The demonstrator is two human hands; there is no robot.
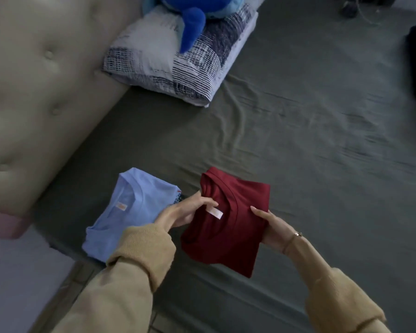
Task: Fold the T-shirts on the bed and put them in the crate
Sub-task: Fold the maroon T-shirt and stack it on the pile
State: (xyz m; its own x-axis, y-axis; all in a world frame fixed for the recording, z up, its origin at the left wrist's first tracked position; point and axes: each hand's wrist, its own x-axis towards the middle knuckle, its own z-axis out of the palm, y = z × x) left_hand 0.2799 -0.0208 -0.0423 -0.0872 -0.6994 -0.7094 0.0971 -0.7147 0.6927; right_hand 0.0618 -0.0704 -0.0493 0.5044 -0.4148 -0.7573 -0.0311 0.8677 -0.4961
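Left hand: the left hand [180, 213] reaches in from a tan sleeve [139, 251], thumb laid on top of the red T-shirt [226, 227] near its white neck label [214, 211], fingers tucked under the left edge, pinching the cloth.
Right hand: the right hand [271, 227] grips the shirt's right edge, thumb on top, fingers hidden beneath; a thin bracelet [297, 234] sits at the wrist.
Red T-shirt: folded into a compact rectangle, held between both hands over the bed [298, 145] near its near edge; collar up and facing the camera, long axis running from near right to far left.
Look: deep red, smooth, neckline curving across the top face.
Blue T-shirt: a light blue T-shirt [127, 212] lies folded on the bed just left of the red one, close to the near edge by the headboard [34, 92]; collar up, small orange label showing.
Farther back: a patterned pillow [178, 61] against the headboard, a blue plush toy [190, 22] on top.
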